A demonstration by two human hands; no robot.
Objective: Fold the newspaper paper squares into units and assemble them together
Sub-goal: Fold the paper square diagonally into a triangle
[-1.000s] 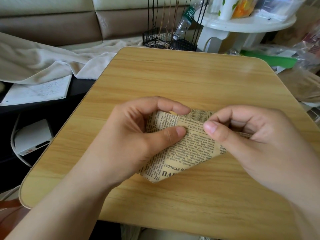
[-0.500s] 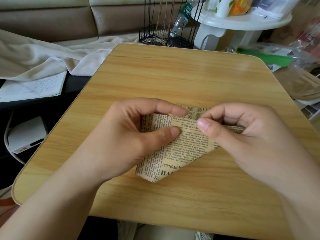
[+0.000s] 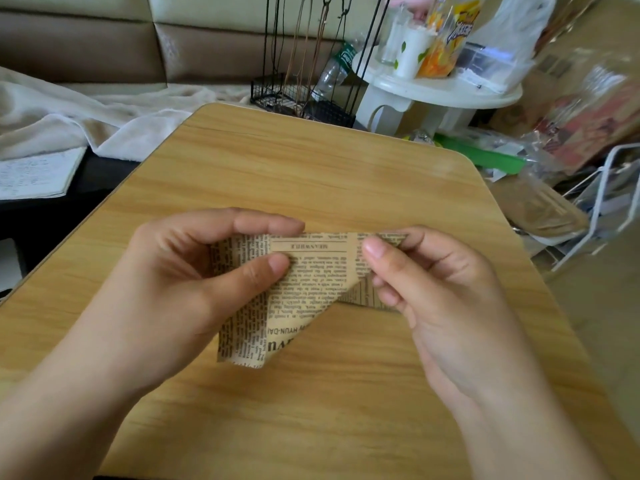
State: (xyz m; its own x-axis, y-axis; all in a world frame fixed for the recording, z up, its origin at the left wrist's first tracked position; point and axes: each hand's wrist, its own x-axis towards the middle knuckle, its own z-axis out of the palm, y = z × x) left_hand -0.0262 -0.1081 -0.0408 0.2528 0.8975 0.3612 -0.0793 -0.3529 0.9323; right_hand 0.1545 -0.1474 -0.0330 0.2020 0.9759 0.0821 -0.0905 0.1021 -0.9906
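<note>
Two hands pinch one paper point(image 3: 304, 289) mid-counter point(image 3: 311, 174): left hand point(image 3: 194, 282) and right hand point(image 3: 426, 282) at its top edge. Mid-fold, I reckon; next, flatten the crease.

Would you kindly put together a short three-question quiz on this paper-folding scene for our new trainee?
1. True or false: both hands pinch the newspaper paper square.
2. Multiple choice: where does the white round stool stand? A) on the wooden table B) beyond the table's far edge C) under the person's arms
3. Fill in: the left hand pinches the paper between its thumb and ____.

Key:
1. True; the right hand pinches its upper right part.
2. B; the wooden table bears only the paper and the hands.
3. Fingers.
</note>
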